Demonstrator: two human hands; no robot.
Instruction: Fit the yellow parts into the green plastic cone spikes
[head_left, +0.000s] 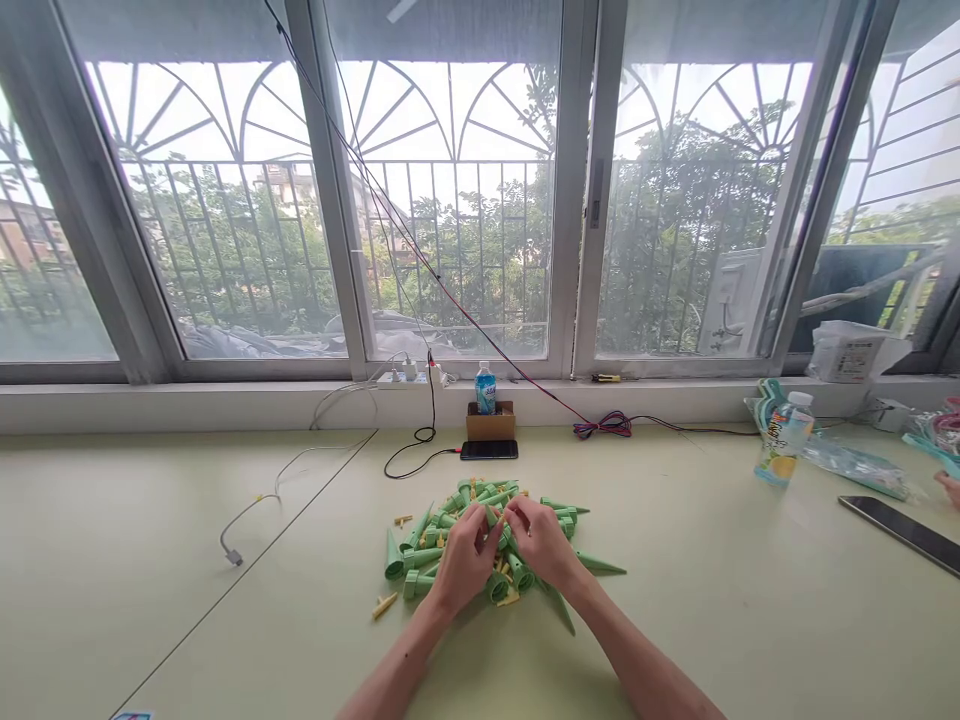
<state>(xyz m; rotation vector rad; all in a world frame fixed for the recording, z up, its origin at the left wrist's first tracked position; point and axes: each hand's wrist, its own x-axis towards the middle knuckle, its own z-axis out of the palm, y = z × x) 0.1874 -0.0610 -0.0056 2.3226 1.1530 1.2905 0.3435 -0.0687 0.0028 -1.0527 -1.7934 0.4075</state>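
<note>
Two bare hands meet over a heap of green plastic spikes at a pale table below a row of windows. The L hand grips one green cone, its tip up btwn thumb & fingers; the R hand closes in at the same spot, fingertips bunched (can't tell for sure what they pinch). Small yellow T-shaped pieces lie among the spikes, w/ a couple loose at the heap's L edge. Behind the pile, a black phone w/ a cable plugged in lies in front of a small cardboard box, a bottle of blue liquid upright at the box. Far R: a drink bottle w/ white cap, a 2nd phone &, at the frame's edge, part of another person's hand.
</note>
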